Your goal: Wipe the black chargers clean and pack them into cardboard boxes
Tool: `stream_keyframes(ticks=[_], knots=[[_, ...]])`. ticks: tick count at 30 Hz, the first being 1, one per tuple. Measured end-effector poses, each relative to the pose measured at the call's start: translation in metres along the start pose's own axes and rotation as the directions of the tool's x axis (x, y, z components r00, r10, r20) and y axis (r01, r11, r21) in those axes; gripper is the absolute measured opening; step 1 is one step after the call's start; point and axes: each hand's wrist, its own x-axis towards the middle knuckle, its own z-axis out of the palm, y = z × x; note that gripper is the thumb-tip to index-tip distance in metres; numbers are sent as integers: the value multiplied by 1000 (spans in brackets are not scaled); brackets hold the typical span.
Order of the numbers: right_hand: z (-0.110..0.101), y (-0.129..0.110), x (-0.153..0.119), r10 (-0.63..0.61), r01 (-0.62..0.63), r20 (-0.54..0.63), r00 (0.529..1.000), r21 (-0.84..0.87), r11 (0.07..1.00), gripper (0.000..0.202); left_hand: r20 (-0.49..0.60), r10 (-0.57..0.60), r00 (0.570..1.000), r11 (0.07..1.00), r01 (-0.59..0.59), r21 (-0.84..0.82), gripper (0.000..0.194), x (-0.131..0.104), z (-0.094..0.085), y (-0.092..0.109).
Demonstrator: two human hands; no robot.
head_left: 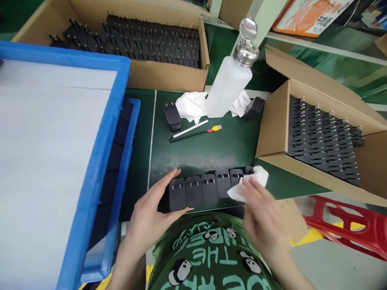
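Several black plug adapters [209, 189] stand in a row along the near edge of the green table, their metal prongs facing up. My left hand [152, 207] grips the left end of this row between thumb and fingers. Over the right end, my right hand [263, 209] presses a crumpled white cloth [260, 176], which partly hides the last adapters. Beyond the row lie a white pen-like tool [190, 129] and a short black cable [196, 135] with a yellow and red connector. A single black adapter [173, 117] stands behind them.
A white pump bottle [226, 86] stands at the back between crumpled white tissues [192, 105]. Cardboard boxes of adapters sit at the back [169, 76] and right [273, 121]. A blue crate [99, 141] fills the left. A red stool [350, 225] is on the floor at right.
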Motion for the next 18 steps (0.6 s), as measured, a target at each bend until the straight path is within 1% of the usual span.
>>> stream_keyframes(ticks=[1,3,5,7,9,10,11,12,13,14,15,16,17,18], knots=[[13,-7,-4,-37,37,2,999,-41,998,65,-9,6,1000,1000,-6,4,76,0,0,0],[34,-24,-2,-81,82,35,996,-55,995,59,-24,29,999,1000,-28,13,74,0,1,-1],[47,-43,8,-147,149,52,988,-26,989,51,-30,53,998,998,-52,22,70,0,1,-2],[52,-63,21,-242,240,69,968,38,970,43,-19,63,998,998,-62,29,65,2,-1,-4],[50,-80,34,-330,311,86,940,177,934,38,20,44,999,998,-45,35,54,4,-4,-5],[47,-86,41,-365,321,105,925,297,899,38,44,31,999,999,-33,35,51,5,-6,-5],[41,-87,49,-385,287,142,912,451,845,37,73,23,997,999,-25,32,53,4,-9,-4],[32,-84,57,-372,185,196,907,608,772,36,86,31,996,999,-33,25,56,3,-11,-3],[22,-77,67,-321,31,264,910,728,685,36,77,51,996,998,-53,19,62,0,-13,-1],[11,-64,77,-231,-141,339,912,788,600,34,39,81,996,996,-82,20,72,-3,-15,2],[0,-46,90,-101,-304,412,906,796,523,32,-26,115,993,993,-115,30,83,-6,-16,7],[-11,-25,105,61,-390,415,908,783,485,27,-116,139,983,990,-134,46,90,-8,-16,13],[-19,-2,122,209,-412,356,911,775,478,23,-215,147,966,989,-137,60,89,-9,-15,21],[-24,21,143,314,-383,248,916,771,509,22,-303,148,942,989,-134,64,82,-6,-13,32]])
